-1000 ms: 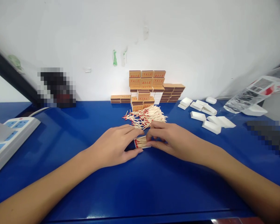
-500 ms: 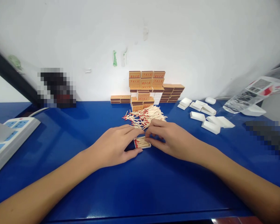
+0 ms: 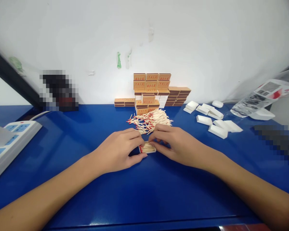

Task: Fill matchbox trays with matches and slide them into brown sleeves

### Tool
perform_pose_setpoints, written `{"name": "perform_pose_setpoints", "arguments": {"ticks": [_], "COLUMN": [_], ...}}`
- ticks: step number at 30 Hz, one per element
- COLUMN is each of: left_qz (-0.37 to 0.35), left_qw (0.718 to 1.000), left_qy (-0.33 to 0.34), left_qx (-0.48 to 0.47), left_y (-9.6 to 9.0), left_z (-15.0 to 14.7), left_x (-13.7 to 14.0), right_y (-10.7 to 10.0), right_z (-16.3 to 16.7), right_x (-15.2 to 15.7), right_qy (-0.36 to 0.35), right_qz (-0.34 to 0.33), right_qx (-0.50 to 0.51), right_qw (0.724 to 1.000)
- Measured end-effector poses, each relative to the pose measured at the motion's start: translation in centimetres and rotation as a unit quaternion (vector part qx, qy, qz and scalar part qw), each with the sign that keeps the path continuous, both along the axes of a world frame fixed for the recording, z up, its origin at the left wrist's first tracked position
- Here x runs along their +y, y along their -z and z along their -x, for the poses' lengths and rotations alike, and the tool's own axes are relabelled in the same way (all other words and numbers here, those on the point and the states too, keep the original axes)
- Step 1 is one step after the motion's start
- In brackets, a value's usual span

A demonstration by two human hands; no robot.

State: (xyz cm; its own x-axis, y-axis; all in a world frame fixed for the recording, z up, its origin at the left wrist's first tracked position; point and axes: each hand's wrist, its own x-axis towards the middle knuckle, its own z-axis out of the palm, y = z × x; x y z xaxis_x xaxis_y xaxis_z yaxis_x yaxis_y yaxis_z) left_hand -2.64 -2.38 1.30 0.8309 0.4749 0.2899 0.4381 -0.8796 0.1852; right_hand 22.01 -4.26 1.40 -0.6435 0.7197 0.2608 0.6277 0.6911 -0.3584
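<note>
A small white matchbox tray (image 3: 152, 152) lies on the blue tabletop, holding a layer of red-tipped matches (image 3: 147, 147). My left hand (image 3: 120, 149) grips the tray at its left end, thumb on the near side and fingers on the far side. Over the tray's right end, my right hand (image 3: 172, 141) has its fingertips pinched together at the matches; what lies between them, if anything, is hidden. Just beyond both hands spreads a loose heap of matches (image 3: 156, 118), most red heads pointing left.
Behind the heap, stacked matchboxes (image 3: 151, 85) stand against the wall, with more boxes (image 3: 178, 95) to their right. Several white empty trays (image 3: 218, 131) lie at right, near a plastic bottle (image 3: 252, 99). A power strip (image 3: 16, 134) sits at left.
My left fingers have drawn back slightly left and down onto the tray's far edge. My right fingertips have shifted a little left over the matches.
</note>
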Motion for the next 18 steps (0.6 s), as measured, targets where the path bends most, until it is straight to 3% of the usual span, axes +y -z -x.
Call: {"name": "perform_pose_setpoints", "arguments": {"ticks": [8,12,18], "left_qz": [-0.002,0.014,-0.004], "left_qw": [1.0,1.0,1.0], "left_qy": [0.0,-0.004,0.002], "left_qx": [-0.001,-0.007,-0.01], "left_y": [0.0,-0.1,-0.1], "left_z": [0.0,0.1,0.2], "left_x": [0.0,-0.1,0.0], "right_y": [-0.2,-0.7,-1.5], "right_z": [-0.3,0.1,2.4], "right_x": [0.4,2.3,5.5], "right_qy": [0.009,0.04,0.002], "right_qz": [0.002,-0.006,0.043], "right_qx": [0.016,0.038,-0.042], "right_qw": [1.0,0.998,0.998]}}
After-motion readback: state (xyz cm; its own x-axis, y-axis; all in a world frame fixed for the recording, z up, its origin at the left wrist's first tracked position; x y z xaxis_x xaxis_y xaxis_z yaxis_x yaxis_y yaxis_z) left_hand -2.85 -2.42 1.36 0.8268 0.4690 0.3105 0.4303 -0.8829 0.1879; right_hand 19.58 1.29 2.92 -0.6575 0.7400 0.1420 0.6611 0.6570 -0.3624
